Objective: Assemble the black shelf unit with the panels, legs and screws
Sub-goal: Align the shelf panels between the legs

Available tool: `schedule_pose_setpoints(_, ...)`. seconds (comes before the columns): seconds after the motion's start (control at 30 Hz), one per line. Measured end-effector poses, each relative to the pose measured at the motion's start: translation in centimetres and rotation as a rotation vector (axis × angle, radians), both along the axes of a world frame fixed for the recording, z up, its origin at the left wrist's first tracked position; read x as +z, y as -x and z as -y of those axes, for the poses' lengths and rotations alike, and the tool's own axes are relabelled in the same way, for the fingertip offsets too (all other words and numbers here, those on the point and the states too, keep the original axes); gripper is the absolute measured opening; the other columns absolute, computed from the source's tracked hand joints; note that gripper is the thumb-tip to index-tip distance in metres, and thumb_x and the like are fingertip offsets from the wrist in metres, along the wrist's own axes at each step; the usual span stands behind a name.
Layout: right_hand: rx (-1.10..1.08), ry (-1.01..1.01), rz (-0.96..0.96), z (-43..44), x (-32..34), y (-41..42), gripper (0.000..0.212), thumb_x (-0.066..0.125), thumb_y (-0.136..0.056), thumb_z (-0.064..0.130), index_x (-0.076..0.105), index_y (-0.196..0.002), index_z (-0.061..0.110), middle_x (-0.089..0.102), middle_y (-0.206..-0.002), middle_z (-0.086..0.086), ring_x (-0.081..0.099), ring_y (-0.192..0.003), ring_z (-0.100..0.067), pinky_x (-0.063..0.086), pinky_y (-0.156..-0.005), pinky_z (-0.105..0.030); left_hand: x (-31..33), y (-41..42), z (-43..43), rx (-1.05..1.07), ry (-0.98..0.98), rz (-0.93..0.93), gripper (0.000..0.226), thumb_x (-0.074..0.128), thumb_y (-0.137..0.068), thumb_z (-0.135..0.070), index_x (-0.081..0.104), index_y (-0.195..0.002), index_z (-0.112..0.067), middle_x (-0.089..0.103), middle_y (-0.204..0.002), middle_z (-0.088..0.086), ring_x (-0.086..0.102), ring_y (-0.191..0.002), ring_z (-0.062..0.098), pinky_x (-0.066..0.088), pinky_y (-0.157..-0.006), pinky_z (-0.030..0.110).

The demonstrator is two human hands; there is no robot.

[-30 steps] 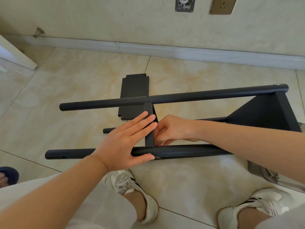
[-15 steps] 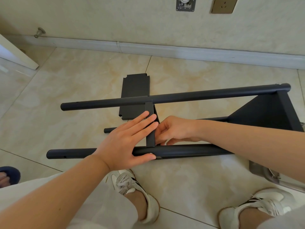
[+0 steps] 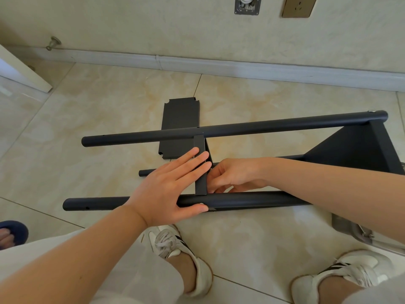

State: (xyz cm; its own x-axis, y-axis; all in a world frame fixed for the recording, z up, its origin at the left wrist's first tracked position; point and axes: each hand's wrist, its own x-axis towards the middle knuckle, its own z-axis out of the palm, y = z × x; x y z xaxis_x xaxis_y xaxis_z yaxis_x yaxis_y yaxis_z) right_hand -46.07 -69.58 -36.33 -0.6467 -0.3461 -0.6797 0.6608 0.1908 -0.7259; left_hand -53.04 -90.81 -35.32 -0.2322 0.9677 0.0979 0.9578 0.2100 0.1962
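The black shelf unit lies on its side on the tiled floor. Its near leg tube [image 3: 252,199] and far leg tube [image 3: 263,126] run left to right, with a third leg [image 3: 145,172] lower behind. A narrow middle panel [image 3: 200,167] stands on edge between the two upper legs. My left hand [image 3: 171,185] lies flat with straight fingers against that panel, thumb on the near leg beside a screw head [image 3: 201,203]. My right hand [image 3: 234,175] is curled behind the panel; what its fingertips hold is hidden. An end panel [image 3: 359,148] is fixed at the right.
A loose black panel [image 3: 179,115] lies flat on the floor beyond the far leg. A metal object [image 3: 359,233] sits at the right edge. My two white shoes are at the bottom. Another person's foot in a blue slipper [image 3: 11,233] shows at the left. The wall skirting runs behind.
My right hand's fingers have shifted slightly behind the middle panel. The left hand and the frame stay in place.
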Motion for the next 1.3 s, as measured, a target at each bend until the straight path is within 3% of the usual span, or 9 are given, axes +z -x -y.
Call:
schedule_pose_setpoints(0.2, 0.024, 0.047, 0.026, -0.2, -0.2, 0.2, 0.014, 0.06, -0.096, 0.017, 0.073, -0.1, 0.013, 0.072, -0.105, -0.006, 0.066, -0.098, -0.016, 0.05, -0.1, -0.039, 0.0, 0.0, 0.0, 0.0, 0.009, 0.008, 0.08, 0.049, -0.092, -0.066, 0.036, -0.153, -0.016, 0.027, -0.163, -0.002, 0.016, -0.153, 0.016, 0.033, -0.116, 0.035)
schedule_pose_setpoints(0.33, 0.048, 0.035, 0.023, -0.4, -0.1, 0.7, 0.013, 0.06, -0.096, 0.014, 0.074, -0.096, 0.013, 0.073, -0.099, -0.004, 0.067, -0.094, -0.016, 0.051, -0.097, -0.037, 0.0, 0.0, -0.1, 0.001, 0.01, 0.026, 0.08, 0.049, -0.092, -0.066, 0.036, -0.153, -0.015, 0.028, -0.163, -0.001, 0.015, -0.153, 0.016, 0.03, -0.118, 0.034)
schedule_pose_setpoints(0.47, 0.065, 0.002, 0.044, -0.3, -0.3, 1.3, 0.018, 0.062, -0.094, 0.015, 0.072, -0.106, 0.006, 0.072, -0.101, -0.007, 0.066, -0.097, -0.018, 0.051, -0.1, -0.04, 0.0, -0.1, -0.1, 0.0, 0.016, 0.02, 0.08, 0.047, -0.093, -0.066, 0.036, -0.153, -0.015, 0.028, -0.163, -0.002, 0.015, -0.153, 0.016, 0.029, -0.117, 0.034)
schedule_pose_setpoints(0.7, 0.081, 0.057, 0.083, -0.6, -0.8, 1.7, 0.012, 0.062, -0.095, 0.011, 0.073, -0.1, 0.012, 0.072, -0.106, -0.005, 0.066, -0.1, -0.017, 0.053, -0.095, -0.035, 0.0, 0.0, -0.1, 0.003, 0.005, 0.026, 0.081, 0.05, -0.092, -0.065, 0.035, -0.153, -0.016, 0.028, -0.163, -0.001, 0.017, -0.153, 0.017, 0.032, -0.116, 0.035)
schedule_pose_setpoints(1.0, 0.117, 0.071, 0.122, -0.6, -1.3, 2.1, 0.015, 0.061, -0.095, 0.012, 0.07, -0.106, 0.009, 0.07, -0.113, -0.01, 0.065, -0.107, -0.022, 0.049, -0.103, -0.042, 0.0, -0.1, 0.0, 0.005, 0.01, 0.034, 0.08, 0.052, -0.091, -0.065, 0.038, -0.153, -0.015, 0.029, -0.163, -0.001, 0.017, -0.153, 0.017, 0.035, -0.114, 0.032)
schedule_pose_setpoints(1.17, 0.078, 0.106, 0.16, -1.0, -1.4, 2.3, 0.013, 0.061, -0.095, 0.011, 0.07, -0.104, 0.007, 0.069, -0.102, -0.007, 0.061, -0.097, -0.019, 0.05, -0.097, -0.038, 0.1, 0.0, 0.0, 0.008, 0.023, 0.019, 0.08, 0.048, -0.092, -0.067, 0.037, -0.153, -0.016, 0.028, -0.163, -0.002, 0.015, -0.153, 0.015, 0.031, -0.115, 0.03)
schedule_pose_setpoints(1.3, 0.102, 0.085, 0.156, -1.3, -1.2, 2.3, 0.026, 0.063, -0.095, 0.014, 0.067, -0.115, -0.001, 0.068, -0.098, -0.006, 0.059, -0.092, -0.018, 0.052, -0.092, -0.036, -0.1, 0.0, 0.0, 0.01, 0.036, 0.02, 0.081, 0.05, -0.091, -0.068, 0.036, -0.154, -0.017, 0.026, -0.164, -0.003, 0.015, -0.154, 0.016, 0.03, -0.114, 0.03)
